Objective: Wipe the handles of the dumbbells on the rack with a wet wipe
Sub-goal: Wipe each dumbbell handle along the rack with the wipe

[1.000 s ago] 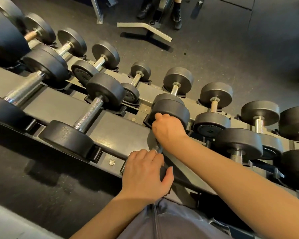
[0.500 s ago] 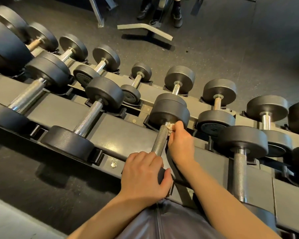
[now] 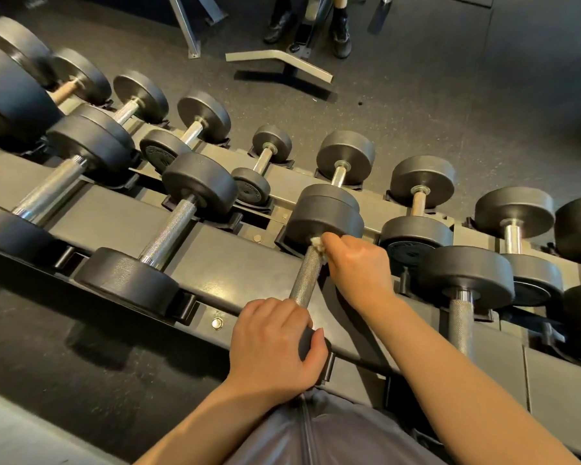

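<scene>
A black dumbbell with a knurled steel handle lies on the near tier of the rack in front of me. My right hand pinches a small crumpled wet wipe against the far end of that handle, just below the far weight head. My left hand grips the near weight head of the same dumbbell, which is mostly hidden under my fingers.
More dumbbells fill both tiers: one to the left, one to the right, and a farther row. On the dark floor beyond stand a machine's metal foot and a person's shoes.
My right hand slid off the top of the far weight head to the right side of the handle, uncovering the handle and the wipe. My left hand kept its grip.
</scene>
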